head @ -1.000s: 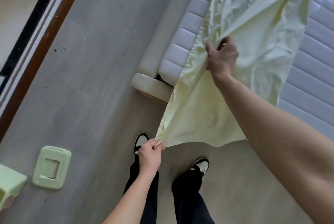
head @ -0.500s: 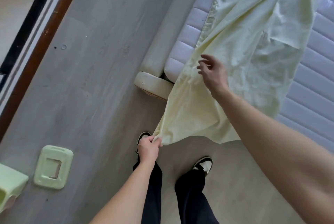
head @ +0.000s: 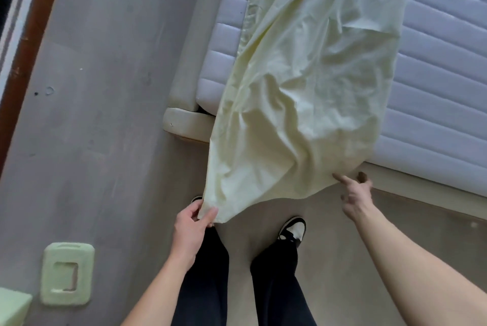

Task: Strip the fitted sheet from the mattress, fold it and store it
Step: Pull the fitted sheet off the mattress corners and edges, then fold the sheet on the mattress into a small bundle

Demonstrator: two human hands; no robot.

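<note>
- The mattress point(head: 434, 67) lies far and right of you, quilted and mostly bare.
- The fitted sheet point(head: 303, 88) trails from the mattress over its near edge, its lower end hanging above the floor point(head: 105, 88). Expect it light, limp and creased; it should slump wherever unsupported, so take it at corners.
- Your left hand point(head: 191, 231) pinches the near left corner, thumb and fingers clamped on cloth.
- Your right hand point(head: 355, 196) is spread apart, holding nothing, just beside the hem's right end; grip there next.

Soft daylight, slight blur, wide-angle distortion
</note>
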